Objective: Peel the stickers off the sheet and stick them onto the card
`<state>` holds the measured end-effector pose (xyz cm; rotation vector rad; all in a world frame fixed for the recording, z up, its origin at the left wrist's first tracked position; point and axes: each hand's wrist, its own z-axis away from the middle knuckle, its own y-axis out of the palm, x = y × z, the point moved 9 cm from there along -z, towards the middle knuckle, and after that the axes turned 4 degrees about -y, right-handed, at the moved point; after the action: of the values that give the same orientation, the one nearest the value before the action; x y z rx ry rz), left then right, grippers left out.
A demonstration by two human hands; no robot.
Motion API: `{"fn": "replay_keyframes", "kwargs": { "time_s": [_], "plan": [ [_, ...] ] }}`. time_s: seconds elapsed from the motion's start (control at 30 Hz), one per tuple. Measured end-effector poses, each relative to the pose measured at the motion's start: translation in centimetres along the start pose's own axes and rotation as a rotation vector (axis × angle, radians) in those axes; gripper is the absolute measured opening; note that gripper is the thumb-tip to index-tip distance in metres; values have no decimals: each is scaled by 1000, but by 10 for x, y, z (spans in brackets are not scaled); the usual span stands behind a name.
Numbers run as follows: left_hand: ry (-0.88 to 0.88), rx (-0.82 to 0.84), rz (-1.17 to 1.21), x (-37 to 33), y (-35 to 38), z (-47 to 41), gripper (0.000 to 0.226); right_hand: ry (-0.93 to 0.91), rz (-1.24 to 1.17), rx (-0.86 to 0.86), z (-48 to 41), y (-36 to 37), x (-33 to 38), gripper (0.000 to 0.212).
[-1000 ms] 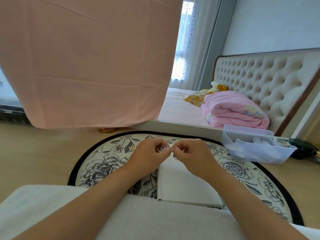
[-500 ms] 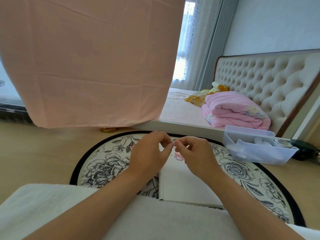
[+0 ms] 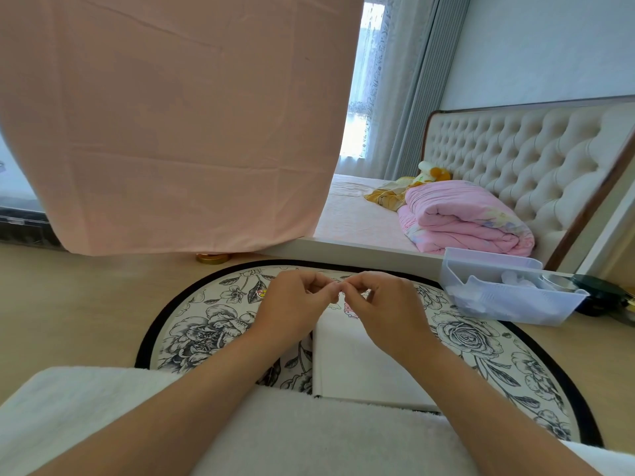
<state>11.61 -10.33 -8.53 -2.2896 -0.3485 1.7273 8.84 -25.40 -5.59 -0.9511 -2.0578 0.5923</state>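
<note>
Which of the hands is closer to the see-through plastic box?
Right. The box lies to the person's right; the right hand is between it and the left hand, which is farther away.

A matt white paper card point(image 3: 360, 365) lies under the right hand point(image 3: 381, 307) on a flat-woven printed rug point(image 3: 206, 331). Fluffy white terry cloth point(image 3: 309, 438) lies nearer. Right of that hand stands a smooth, translucent plastic bin point(image 3: 515, 304); far left, smooth wood-look floor point(image 3: 86, 304).

Pale wooden floor point(image 3: 86, 304), round black-rimmed floral rug point(image 3: 206, 331) at centre, white card point(image 3: 354, 365) on the rug, clear plastic bin point(image 3: 508, 300) right, gold disc point(image 3: 213, 258) far.
</note>
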Motion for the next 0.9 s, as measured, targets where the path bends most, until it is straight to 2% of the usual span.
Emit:
{"fn": "replay_keyframes", "kwargs": {
  "time_s": [0.2, 0.5, 0.63, 0.8, 0.9],
  "plan": [
    [47, 34, -37, 0, 5, -2, 18, 98, -137, 11, -1, 3, -5, 24],
    [73, 63, -25, -1, 5, -3, 20, 271, -445, 99, 2, 8, -8, 21],
    [72, 86, -23, -2, 4, -3, 21, 230, -401, 120, -1, 6, -7, 16],
    [92, 138, -32, -3, 8, -3, 20, 188, -277, 119, -1, 2, -4, 22],
    [105, 154, -58, -3, 9, -2, 19, 209, -304, 123, 1, 2, -3, 23]
  ]
}}
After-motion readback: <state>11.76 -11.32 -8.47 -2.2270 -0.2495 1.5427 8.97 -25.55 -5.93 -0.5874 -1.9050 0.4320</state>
